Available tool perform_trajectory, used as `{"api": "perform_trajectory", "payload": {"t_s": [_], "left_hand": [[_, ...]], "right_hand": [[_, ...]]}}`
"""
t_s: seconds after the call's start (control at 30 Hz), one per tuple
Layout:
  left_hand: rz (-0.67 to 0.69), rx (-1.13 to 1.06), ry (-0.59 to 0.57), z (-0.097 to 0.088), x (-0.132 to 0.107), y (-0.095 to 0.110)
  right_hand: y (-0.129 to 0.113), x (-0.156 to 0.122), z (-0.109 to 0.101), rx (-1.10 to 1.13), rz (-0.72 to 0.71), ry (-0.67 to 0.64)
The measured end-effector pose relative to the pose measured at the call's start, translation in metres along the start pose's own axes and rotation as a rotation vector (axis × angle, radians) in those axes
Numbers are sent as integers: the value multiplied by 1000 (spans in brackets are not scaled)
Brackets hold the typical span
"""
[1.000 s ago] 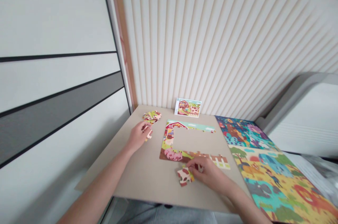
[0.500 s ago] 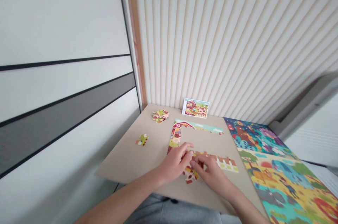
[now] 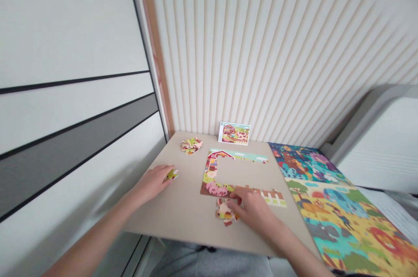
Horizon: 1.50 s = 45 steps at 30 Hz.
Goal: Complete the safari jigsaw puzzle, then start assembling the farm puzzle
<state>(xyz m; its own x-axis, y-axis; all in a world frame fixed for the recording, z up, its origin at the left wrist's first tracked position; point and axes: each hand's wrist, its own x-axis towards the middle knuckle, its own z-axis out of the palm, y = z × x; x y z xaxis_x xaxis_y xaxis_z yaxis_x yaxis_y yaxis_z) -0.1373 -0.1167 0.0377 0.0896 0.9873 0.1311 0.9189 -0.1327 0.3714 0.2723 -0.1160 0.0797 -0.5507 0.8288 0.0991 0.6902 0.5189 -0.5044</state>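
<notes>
A partly joined farm jigsaw puzzle (image 3: 211, 173) lies on the table: its top strip, left side and bottom strip are linked, with a bare middle. My left hand (image 3: 153, 184) is at the small group of green puzzle pieces (image 3: 172, 174) on the left, thumb and fingers closing on them and hiding part. Just below the puzzle's bottom strip, my right hand (image 3: 253, 206) pinches a red-brown puzzle piece (image 3: 239, 201), mostly covered by the fingers. Loose pink, yellow and brown puzzle pieces (image 3: 224, 211) lie beside its fingertips.
A heap of puzzle pieces (image 3: 191, 145) sits at the table's back left. The farm picture card (image 3: 234, 133) leans against the ribbed wall. On the right lie two finished puzzles, a dark blue one (image 3: 307, 164) and a yellow animal one (image 3: 346, 220). A white panel (image 3: 81, 116) borders the left.
My left hand has left the puzzle's lower edge and gone left to the green pieces, uncovering the pink pig corner. My right hand stays by the bottom strip. The camera view has shifted slightly.
</notes>
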Motion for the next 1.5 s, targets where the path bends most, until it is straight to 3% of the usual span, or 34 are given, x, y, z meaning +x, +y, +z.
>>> {"api": "perform_trajectory", "payload": {"t_s": [0.13, 0.23, 0.33, 0.43, 0.57, 0.67, 0.77, 0.87, 1.0, 1.1, 1.33, 1.5], "left_hand": [[-65, -70, 72, 4, 11, 4], [-36, -154, 133, 3, 20, 23], [22, -336, 144, -1, 28, 67], [48, -732, 66, 2, 36, 130], [125, -994, 119, 22, 52, 207], [179, -1029, 212, 44, 67, 235], [326, -886, 239, 62, 78, 233], [535, -549, 183, 75, 81, 214], [626, -257, 98, 81, 76, 199], [633, -221, 95, 82, 71, 202], [692, -206, 79, 86, 63, 215], [690, -203, 41, 87, 62, 216]], "right_hand": [[-4, -4, -5, 27, -32, 5], [-6, -6, -8, 74, -43, 8], [-9, -3, -13, 164, -56, 15], [-15, 4, -16, 308, -54, 73], [-12, 16, -13, 504, -10, 159], [14, 25, -11, 596, 41, 248], [67, 33, -23, 558, 76, 341], [130, 37, -48, 287, 182, 422], [187, 40, -77, -82, 228, 222], [199, 45, -80, -168, 243, 180], [195, 42, -57, -250, 189, 254], [203, 41, -52, -217, 233, 295]]}}
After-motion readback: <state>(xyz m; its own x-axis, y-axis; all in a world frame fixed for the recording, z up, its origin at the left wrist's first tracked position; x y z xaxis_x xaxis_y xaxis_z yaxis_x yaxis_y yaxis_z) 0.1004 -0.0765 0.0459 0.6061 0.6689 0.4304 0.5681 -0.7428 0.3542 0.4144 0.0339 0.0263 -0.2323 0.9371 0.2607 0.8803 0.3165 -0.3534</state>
